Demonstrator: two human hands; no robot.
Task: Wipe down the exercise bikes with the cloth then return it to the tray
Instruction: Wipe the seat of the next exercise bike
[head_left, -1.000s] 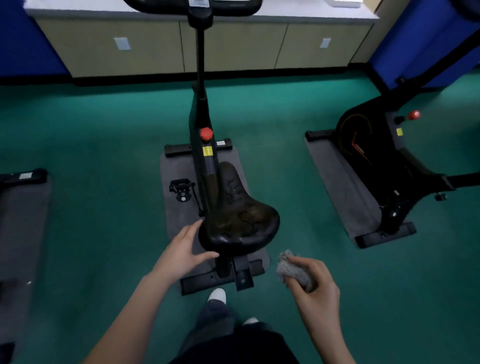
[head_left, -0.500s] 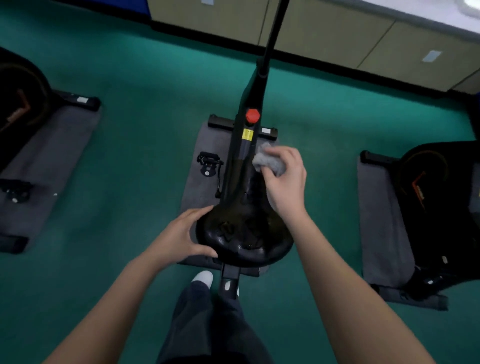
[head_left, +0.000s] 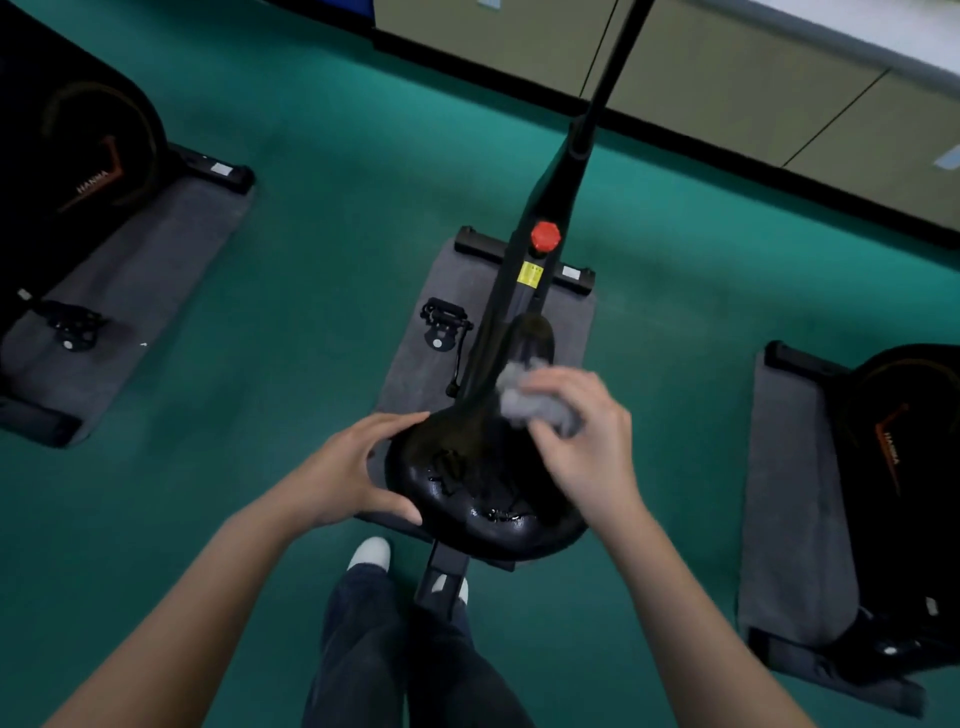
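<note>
A black exercise bike (head_left: 524, 291) stands on a grey mat right in front of me, its glossy black saddle (head_left: 478, 488) nearest. My right hand (head_left: 582, 441) grips a crumpled grey cloth (head_left: 530, 402) and holds it against the narrow front part of the saddle. My left hand (head_left: 358, 467) grips the saddle's left rim, thumb at the rear edge and fingers on top. A red knob (head_left: 545, 236) and a yellow label sit on the frame ahead of the saddle. No tray is in view.
A second black bike (head_left: 78, 150) on a grey mat stands at the left, a third bike (head_left: 893, 467) at the right. Green carpet (head_left: 322, 249) lies between them. Beige cabinets (head_left: 727, 78) run along the far wall. My legs and white shoes are below the saddle.
My right hand brought the cloth from beside the saddle's rear up to its nose, then drew it back along the saddle. The left hand has stayed on the saddle's left edge.
</note>
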